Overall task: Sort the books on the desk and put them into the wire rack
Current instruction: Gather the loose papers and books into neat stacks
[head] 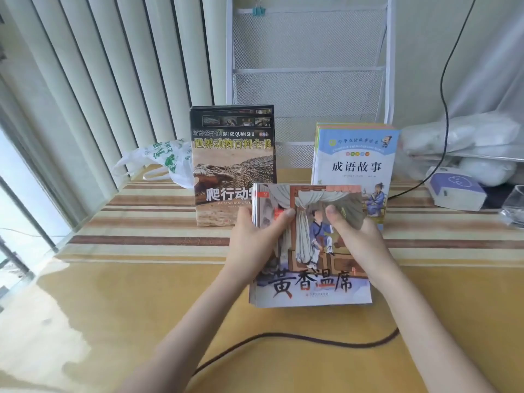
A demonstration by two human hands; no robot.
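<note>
Pale vertical blinds [93, 69] hang at the left behind a yellow worktop [141, 307] crossed by a brown-striped cloth [147, 222]. At the back a white wire rack [309, 72] stands against the wall, its mesh pockets holding no books; a green clip [258, 9] sits on its top rail.

Both hands hold a stack of thin books [310, 276] upright at mid-worktop, its bottom edge resting on the surface and the front cover, an illustrated figure by a curtain, facing the camera. The left hand [251, 236] clasps the stack's left edge with the thumb laid across the cover; the right hand [360, 236] grips the right edge, thumb likewise on the cover.

Behind the stack on the left stands a dark book with a crocodile cover [234, 165], upright and partly hidden by the stack. Behind on the right stands a second stack with a white and blue cover [354, 160], just in front of the rack's foot.

A plastic bag [167, 163] with green print lies left of the crocodile book. At the far right are white bundles [465, 140], a small white and purple box [456, 191] and a glass [514, 205]. A dark cable [297, 340] runs across the near worktop; another [445, 80] hangs down the wall.
</note>
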